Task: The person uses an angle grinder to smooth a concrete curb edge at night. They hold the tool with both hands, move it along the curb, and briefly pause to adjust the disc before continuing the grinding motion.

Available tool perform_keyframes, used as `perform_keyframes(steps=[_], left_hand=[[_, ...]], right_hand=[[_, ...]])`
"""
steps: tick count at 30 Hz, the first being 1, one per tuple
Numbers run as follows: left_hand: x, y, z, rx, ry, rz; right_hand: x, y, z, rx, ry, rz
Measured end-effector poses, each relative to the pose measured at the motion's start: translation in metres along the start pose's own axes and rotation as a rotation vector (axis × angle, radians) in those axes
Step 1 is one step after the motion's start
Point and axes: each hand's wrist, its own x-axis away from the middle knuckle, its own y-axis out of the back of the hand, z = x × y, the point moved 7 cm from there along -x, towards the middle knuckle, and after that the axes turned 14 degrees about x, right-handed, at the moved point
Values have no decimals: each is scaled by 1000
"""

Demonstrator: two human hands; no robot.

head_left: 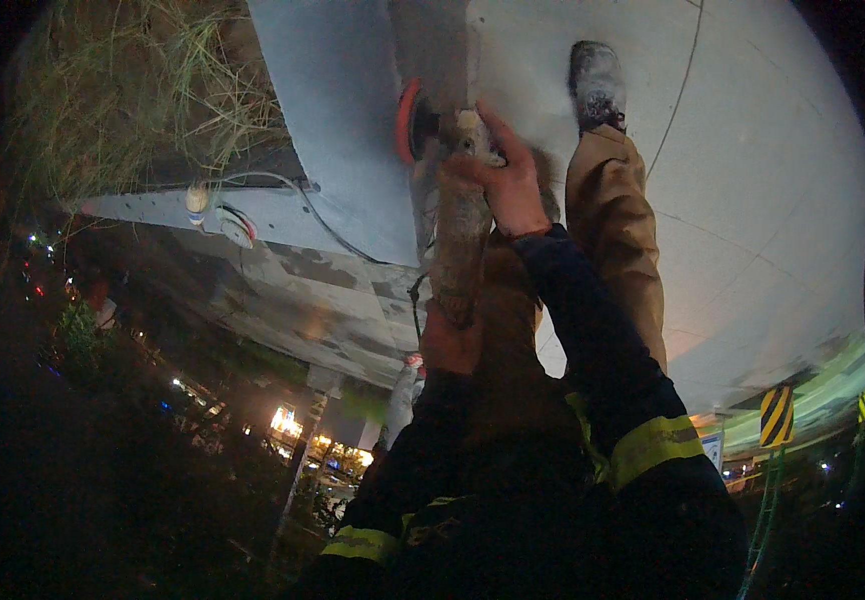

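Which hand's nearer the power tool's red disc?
Right. The right hand grips the power tool at its head, just right of the red disc; the left hand is farther, by the tool's rear end.

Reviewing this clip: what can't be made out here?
All in the head view:
Left hand: fingertips lost in shadow and behind the power tool.
Red-rimmed disc: far face turned away from the camera.
Bright lights, lower left: source blurred by glare.
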Motion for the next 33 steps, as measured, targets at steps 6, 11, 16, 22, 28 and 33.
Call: perform_keyframes(steps=[6,11,16,22,28,33], left_hand=[[13,-5,18,-6,-8,-22],[6,1,6,120,-121,-38],[3,3,-12,129,-170,-79],[2,-9,13,178,-17,4],[8,-10,25,2,41,14],[14,-11,35,3,109,53]], right_hand=[[19,-3,6,-28,51,19],[9,4,24,48,129,-40],[0,8,35,81,156,-38],[3,4,9,42,58,-20],[15,1,7,69,-4,40],[21,-7,-18,25,0,24]])
